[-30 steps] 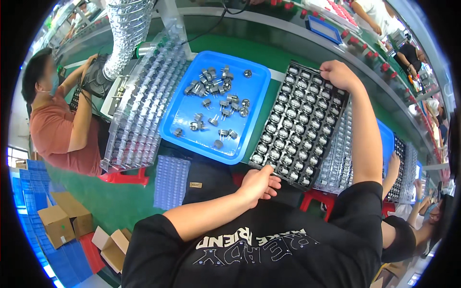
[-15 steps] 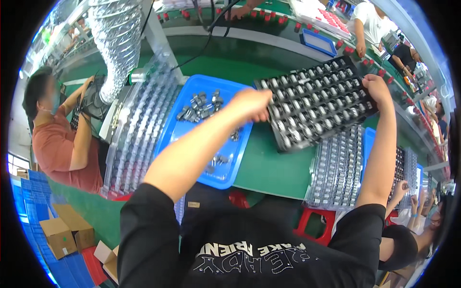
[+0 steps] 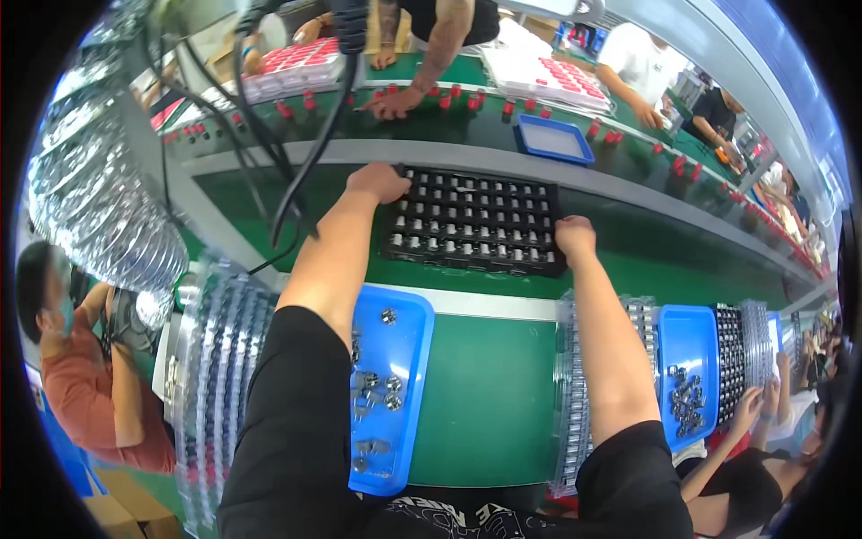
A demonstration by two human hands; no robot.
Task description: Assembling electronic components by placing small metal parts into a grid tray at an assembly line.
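A black compartment tray (image 3: 485,262) filled with rows of small silver cylindrical parts (image 3: 469,216) is held out level in front of me, over the green strip (image 3: 646,278) behind the work table. My left hand (image 3: 379,182) is closed on its left end near the far corner. At the opposite end, my right hand (image 3: 576,238) grips the right edge. Whether the tray's underside touches the strip, I cannot tell. Below my left forearm, a blue tray (image 3: 415,404) holds loose metal parts (image 3: 368,395); my arm hides part of it.
Stacked clear plastic trays stand at left (image 3: 229,332) and right (image 3: 564,422). Another blue tray (image 3: 687,332) lies farther right. Black cables (image 3: 310,171) and a silver duct (image 3: 99,207) hang at left. Across the rail, a co-worker's hand (image 3: 392,106) is near red pieces (image 3: 473,101).
Both my hands have carried the black tray forward and to the left, away from me. It was tilted above the table and is now level over the strip. My view has shifted too.
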